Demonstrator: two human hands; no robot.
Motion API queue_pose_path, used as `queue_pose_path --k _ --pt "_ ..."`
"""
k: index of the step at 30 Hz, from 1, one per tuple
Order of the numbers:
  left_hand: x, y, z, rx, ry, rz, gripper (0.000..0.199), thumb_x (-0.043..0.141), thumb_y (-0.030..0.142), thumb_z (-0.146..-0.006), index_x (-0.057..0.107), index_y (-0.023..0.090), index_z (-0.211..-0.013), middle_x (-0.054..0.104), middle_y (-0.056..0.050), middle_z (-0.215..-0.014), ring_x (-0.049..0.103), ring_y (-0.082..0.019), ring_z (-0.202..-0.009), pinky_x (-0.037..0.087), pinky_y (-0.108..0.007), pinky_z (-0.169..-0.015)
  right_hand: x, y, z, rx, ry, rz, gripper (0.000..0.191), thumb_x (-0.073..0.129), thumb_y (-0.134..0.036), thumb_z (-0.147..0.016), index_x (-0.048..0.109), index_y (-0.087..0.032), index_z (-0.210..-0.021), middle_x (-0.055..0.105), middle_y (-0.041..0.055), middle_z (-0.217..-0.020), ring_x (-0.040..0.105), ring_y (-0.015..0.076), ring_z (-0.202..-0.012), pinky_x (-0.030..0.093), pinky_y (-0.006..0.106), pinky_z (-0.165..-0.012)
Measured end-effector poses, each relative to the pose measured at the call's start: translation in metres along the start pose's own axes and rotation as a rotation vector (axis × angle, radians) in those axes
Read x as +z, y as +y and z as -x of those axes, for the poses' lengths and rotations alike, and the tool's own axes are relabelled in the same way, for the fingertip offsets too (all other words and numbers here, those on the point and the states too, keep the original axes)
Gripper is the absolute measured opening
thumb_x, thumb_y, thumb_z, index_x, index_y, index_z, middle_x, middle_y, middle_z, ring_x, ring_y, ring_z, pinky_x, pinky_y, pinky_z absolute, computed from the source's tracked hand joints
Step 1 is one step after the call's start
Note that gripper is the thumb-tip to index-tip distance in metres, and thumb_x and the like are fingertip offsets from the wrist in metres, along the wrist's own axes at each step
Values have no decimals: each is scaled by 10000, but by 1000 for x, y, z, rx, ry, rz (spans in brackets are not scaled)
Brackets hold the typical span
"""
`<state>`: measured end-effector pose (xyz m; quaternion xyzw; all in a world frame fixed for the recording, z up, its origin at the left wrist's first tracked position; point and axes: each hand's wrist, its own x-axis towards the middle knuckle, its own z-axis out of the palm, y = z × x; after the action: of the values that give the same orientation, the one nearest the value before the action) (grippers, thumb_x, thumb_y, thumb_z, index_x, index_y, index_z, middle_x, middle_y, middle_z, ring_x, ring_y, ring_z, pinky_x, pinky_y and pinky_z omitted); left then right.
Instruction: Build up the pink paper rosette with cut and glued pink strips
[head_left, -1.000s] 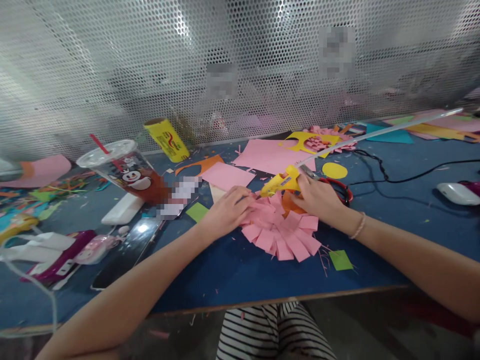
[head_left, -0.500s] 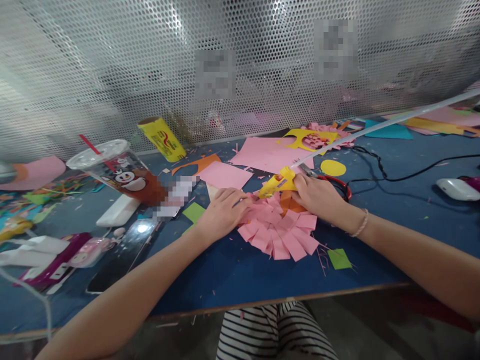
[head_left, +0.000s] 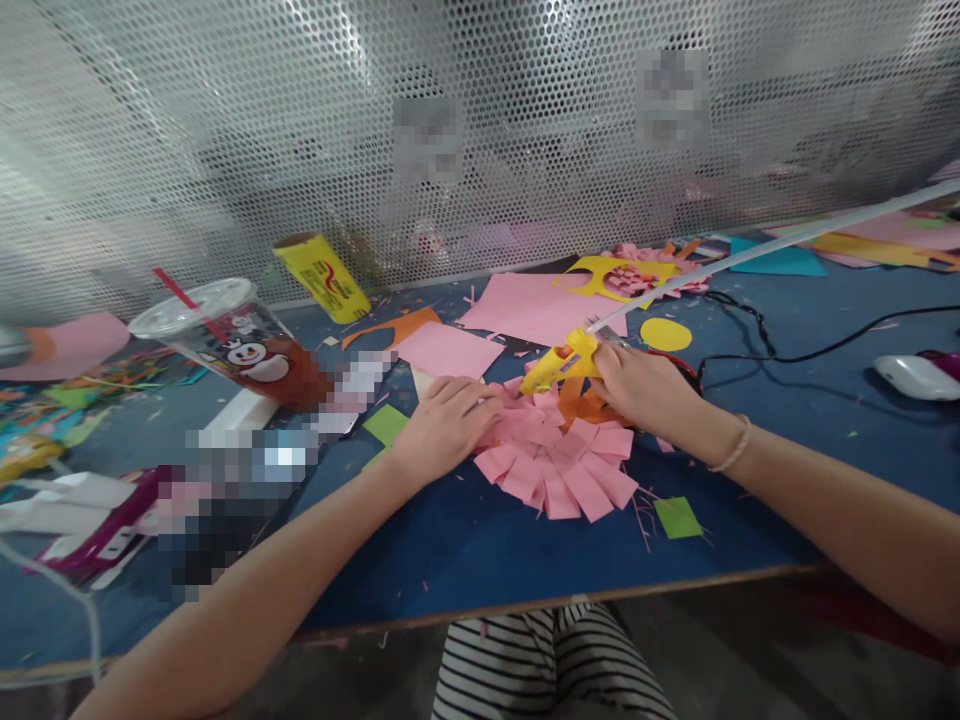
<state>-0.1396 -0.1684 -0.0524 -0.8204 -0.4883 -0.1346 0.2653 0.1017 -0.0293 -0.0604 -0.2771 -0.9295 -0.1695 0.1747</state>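
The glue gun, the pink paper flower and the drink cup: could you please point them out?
glue gun (head_left: pixel 559 366), head view, yellow barrel.
pink paper flower (head_left: pixel 570 475), head view, near petals.
drink cup (head_left: pixel 255 350), head view, printed side wall.

I'm seeing an evenly lit scene, fairly bright, with light coming from behind and above the perforated metal screen (head_left: pixel 225 150), which is glaring in white streaks near its top. The blue table (head_left: pixel 465 540) is showing only soft, faint shadows under the forearms. The wide lens is bending the table edge and stretching things toward the corners. The foreground near the bottom is looking dim and soft. Blocks of pixelation are covering patches on the screen and at the table's left. The middle is staying reasonably sharp.
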Motion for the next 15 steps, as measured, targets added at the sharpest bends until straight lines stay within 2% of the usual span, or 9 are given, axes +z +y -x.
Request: queue_pose_path --k 5,15 --pt "-2 0 -1 -21 -2 6 155 496 204 -831 618 184 -925 635 -58 -941 534 -184 -903 408 -345 -807 -3 10 7 -50 -11 47 152 380 -208 -859 469 -115 -940 616 116 -861 585 189 -700 287 259 -494" --pt "-2 1 -1 -49 -12 24 179 507 257 -834 616 184 -957 631 -54 -935 534 -183 -914 405 -343 -827 -2 21 14 -161 1 88 171 386 -179 -861 489 -102 -975 618 124 -906 587 182 -707 317 262 -511"
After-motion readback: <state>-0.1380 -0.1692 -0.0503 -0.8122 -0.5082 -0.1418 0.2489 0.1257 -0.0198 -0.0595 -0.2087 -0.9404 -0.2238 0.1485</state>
